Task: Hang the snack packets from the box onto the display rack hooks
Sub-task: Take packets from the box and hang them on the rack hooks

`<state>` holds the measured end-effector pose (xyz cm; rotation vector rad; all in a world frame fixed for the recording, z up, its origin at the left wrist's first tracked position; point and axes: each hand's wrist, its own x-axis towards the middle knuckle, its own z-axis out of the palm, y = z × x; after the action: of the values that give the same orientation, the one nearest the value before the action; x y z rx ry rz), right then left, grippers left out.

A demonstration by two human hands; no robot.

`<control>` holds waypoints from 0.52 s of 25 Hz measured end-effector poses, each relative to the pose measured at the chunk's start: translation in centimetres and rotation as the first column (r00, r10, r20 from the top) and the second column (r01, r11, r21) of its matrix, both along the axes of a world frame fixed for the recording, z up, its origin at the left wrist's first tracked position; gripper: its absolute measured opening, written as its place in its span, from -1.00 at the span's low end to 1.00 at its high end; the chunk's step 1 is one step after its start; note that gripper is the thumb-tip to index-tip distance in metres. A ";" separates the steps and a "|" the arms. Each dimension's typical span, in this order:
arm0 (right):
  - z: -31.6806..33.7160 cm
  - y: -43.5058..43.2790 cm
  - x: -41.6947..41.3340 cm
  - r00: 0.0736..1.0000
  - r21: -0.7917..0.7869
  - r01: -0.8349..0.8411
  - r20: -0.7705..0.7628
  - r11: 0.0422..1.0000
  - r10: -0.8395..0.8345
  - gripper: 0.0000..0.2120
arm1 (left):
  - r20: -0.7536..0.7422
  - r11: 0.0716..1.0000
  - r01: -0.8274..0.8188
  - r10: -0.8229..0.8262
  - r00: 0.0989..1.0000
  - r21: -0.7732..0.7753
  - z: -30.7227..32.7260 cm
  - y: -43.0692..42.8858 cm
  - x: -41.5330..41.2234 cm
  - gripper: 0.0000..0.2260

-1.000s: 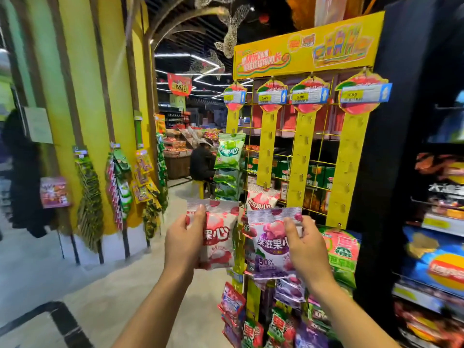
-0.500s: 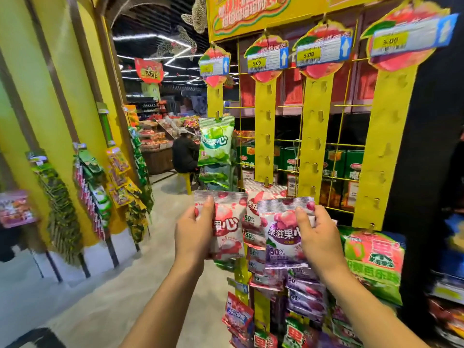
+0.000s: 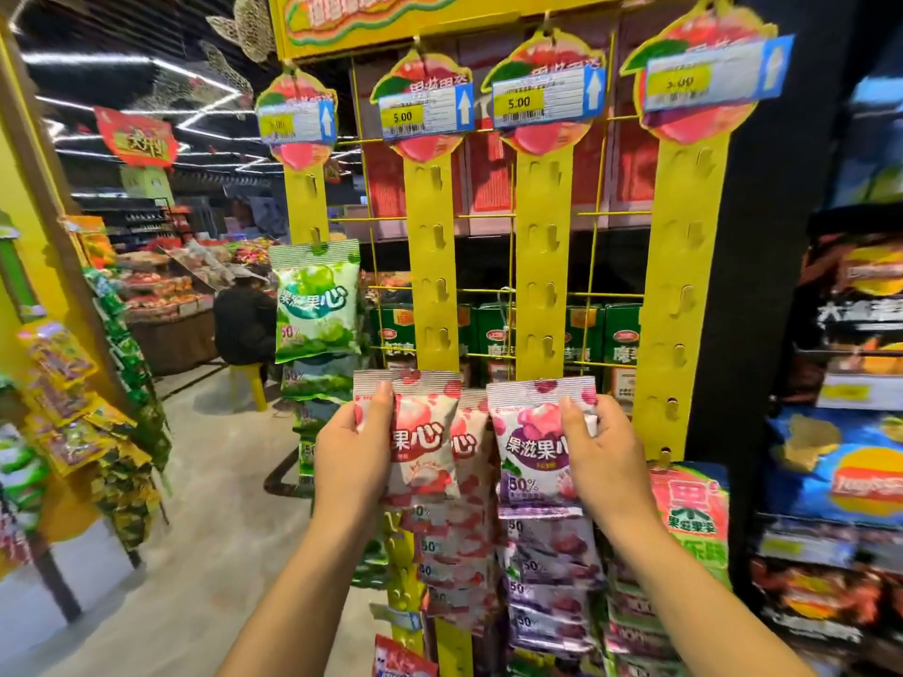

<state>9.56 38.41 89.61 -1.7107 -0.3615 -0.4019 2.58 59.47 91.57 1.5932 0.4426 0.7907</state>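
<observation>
While both hands are raised in front of the display rack, each holds one snack packet near its upper edge. The left hand lays its thumb across the front of a red-and-white packet, its other fingers hidden behind, so the packet is pinched just under its crimped top. That top edge sits at the foot of the second yellow hook strip. The right hand pinches a purple packet much the same way, thumb on the front and fingers curled round the right edge, and the packet's top lies against the bottom of the third yellow strip. Whether either packet's hole is on a hook cannot be told. Below the two held packets hang columns of red packets and purple packets. A green packet hangs from the first strip on the left, above the hands. Price tags marked 5.00 top the strips
</observation>
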 end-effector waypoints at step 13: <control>-0.4 1.6 0.5 0.962 -0.115 0.265 -0.044 0.957 -0.271 -0.80 | -0.004 0.981 0.194 -0.194 0.981 0.008 -0.8 3.4 4.0 -0.36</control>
<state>10.05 40.04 89.20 -1.8805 -0.1079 -0.5356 6.57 62.89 90.74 1.6179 0.2813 0.6423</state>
